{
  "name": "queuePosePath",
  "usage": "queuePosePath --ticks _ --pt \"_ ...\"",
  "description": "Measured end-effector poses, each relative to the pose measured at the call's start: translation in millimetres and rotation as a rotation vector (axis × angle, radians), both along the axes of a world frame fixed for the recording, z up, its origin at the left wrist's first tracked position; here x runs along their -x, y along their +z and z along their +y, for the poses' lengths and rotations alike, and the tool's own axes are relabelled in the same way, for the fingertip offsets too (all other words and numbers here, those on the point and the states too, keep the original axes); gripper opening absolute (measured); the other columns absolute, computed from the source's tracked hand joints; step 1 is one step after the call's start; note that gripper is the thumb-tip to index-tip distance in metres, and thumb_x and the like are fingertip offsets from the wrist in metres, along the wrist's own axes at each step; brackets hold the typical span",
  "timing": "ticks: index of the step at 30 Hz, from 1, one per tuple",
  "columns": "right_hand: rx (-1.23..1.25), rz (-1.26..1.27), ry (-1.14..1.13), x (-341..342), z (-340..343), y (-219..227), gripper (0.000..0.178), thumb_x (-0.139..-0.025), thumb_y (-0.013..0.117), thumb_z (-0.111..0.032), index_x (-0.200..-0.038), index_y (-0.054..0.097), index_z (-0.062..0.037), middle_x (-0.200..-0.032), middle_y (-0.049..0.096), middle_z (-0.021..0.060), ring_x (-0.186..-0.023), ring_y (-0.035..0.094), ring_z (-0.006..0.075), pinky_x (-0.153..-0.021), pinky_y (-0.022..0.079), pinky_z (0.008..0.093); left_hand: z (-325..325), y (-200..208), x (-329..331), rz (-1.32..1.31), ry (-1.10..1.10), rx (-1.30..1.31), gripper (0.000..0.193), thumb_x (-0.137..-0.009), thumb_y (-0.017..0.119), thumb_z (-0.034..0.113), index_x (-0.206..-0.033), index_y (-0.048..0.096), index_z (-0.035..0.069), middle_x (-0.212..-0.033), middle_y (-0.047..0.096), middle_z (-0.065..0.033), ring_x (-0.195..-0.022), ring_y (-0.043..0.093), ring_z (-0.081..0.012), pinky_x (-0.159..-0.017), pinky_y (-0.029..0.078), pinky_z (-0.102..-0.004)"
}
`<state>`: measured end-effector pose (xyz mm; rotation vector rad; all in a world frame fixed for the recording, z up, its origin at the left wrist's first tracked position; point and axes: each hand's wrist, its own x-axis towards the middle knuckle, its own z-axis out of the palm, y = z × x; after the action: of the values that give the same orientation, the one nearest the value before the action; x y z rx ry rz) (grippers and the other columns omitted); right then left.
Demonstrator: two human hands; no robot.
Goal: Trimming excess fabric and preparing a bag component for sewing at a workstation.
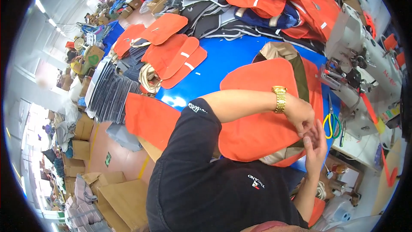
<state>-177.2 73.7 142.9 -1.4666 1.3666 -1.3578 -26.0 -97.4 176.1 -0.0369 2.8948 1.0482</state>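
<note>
"Looking at the head view, where is the work?"

"Right of centre: an orange fabric piece [257, 77] lies on the blue tabletop [214, 58], over an olive strip [299, 79] and more orange cloth."

"And the hands?"

"They meet at the piece's right edge. The left hand [300, 114], below a gold watch [279, 99], has its fingertips drawn together; I can't tell whether cloth or thread is between them. The right hand [315, 144] is palm up, thumb and fingers apart, just beside it."

"So which step is it?"

"I'd judge close fingerwork at that edge, perhaps lining up layers or tidying a thread; the detail is too small to settle."

"What does the next move call for?"

"Probably a steady edge and flat layers. Scissors [331, 122] lie near on the right, and a sewing machine [358, 56] stands at upper right, should cutting or stitching be needed."
</note>
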Motion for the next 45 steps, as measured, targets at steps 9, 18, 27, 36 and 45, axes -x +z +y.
queuePosePath --ticks 9,18,27,36,45 --pt "-0.157 0.349 0.033 -13 -3 -8 0.026 -0.089 0.075 -0.010 -0.114 0.072 -0.0015 -0.076 0.068 0.0144 -0.070 0.069 0.0237 -0.062 0.052 0.0356 -40 8 -66 -0.159 0.298 0.573 0.023 -0.089 0.070 0.032 -0.099 0.077 0.013 -0.091 0.075 -0.0125 -0.090 0.072 -0.0308 -0.077 0.054 -0.0469" --pt "0.141 0.584 -0.154 -5 -25 -14 0.022 -0.087 0.074 -0.017 -0.105 0.072 -0.0043 -0.118 0.070 0.0177 -0.114 0.064 0.0357 -0.095 0.052 0.0441 -69 3 -57 -0.098 0.341 0.287 0.015 -0.087 0.073 0.019 -0.092 0.074 0.005 -0.084 0.072 -0.0153 -0.085 0.070 -0.0336 -0.075 0.055 -0.0439" --pt "-0.308 -0.020 -0.041 3 -69 -33 0.029 -0.093 0.076 -0.024 -0.105 0.074 0.0019 -0.087 0.075 0.0091 -0.077 0.069 0.0131 -0.072 0.055 0.0288 -90 -11 -29 0.111 0.230 0.346 0.020 -0.089 0.074 0.021 -0.091 0.069 0.002 -0.140 0.063 -0.0149 -0.093 0.069 -0.0290 -0.077 0.054 -0.0385" --pt "-0.250 -0.053 -0.117 0 -52 -42 0.021 -0.090 0.080 -0.019 -0.096 0.076 0.0016 -0.078 0.074 0.0038 -0.069 0.065 0.0071 -0.064 0.052 0.0245 -97 -3 -26 -0.029 0.301 0.234 0.021 -0.090 0.075 0.025 -0.090 0.070 0.004 -0.080 0.072 -0.0131 -0.077 0.069 -0.0316 -0.070 0.053 -0.0421" --pt "-0.210 -0.016 -0.120 0 -47 -34 0.018 -0.091 0.080 -0.017 -0.092 0.077 0.0005 -0.079 0.075 0.0032 -0.070 0.066 0.0050 -0.064 0.051 0.0225 -98 4 -36 -0.053 0.295 0.272 0.026 -0.091 0.077 0.026 -0.090 0.069 0.002 -0.078 0.070 -0.0085 -0.070 0.066 -0.0209 -0.064 0.050 -0.0334"
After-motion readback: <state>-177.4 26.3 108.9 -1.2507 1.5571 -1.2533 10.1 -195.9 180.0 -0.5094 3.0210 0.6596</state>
